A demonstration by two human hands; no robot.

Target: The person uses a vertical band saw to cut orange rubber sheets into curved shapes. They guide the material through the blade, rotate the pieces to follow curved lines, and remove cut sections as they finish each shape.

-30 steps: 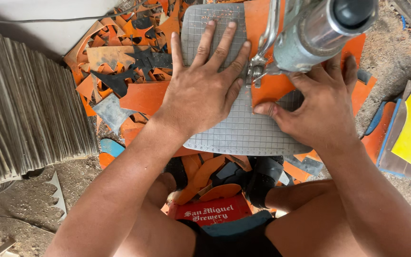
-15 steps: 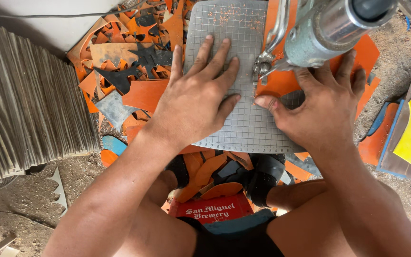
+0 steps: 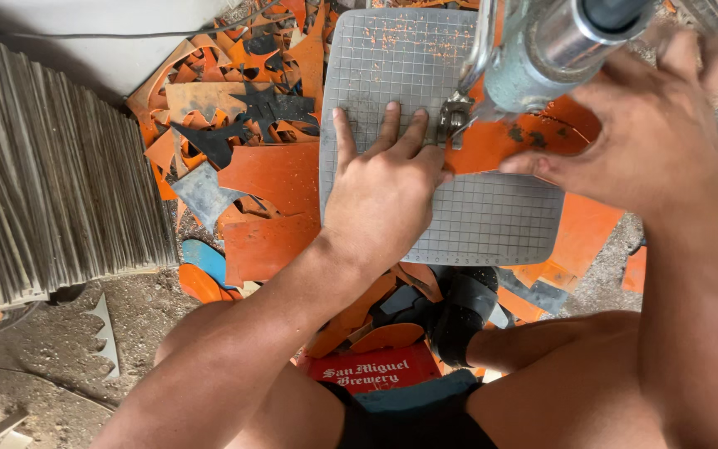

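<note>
Nearest to us are our bare knees, with a red crate [image 3: 380, 374] on the ground between them and a dark shoe [image 3: 459, 320] just beyond it. Past those, our left hand [image 3: 384, 195] lies flat, fingers spread and pressing down on a grey gridded mat [image 3: 492, 224]; it grips nothing. Our right hand [image 3: 650, 141] hovers higher and closer to the camera, fingers loosely curled and apart, its fingertips touching the edge of an orange sheet [image 3: 500, 145] that rests on the mat. That sheet lies just to the right of the left hand's fingertips and runs lengthwise from there toward the right hand, so both hands bracket it, the left one being nearer to the spot where the metal foot of a grey machine [image 3: 542, 50] comes down on it. Farther out, to the left of the mat, lies a heap of orange and dark scraps [image 3: 243, 141], and beyond that a stack of grey boards [image 3: 51, 183] stands on edge.
</note>
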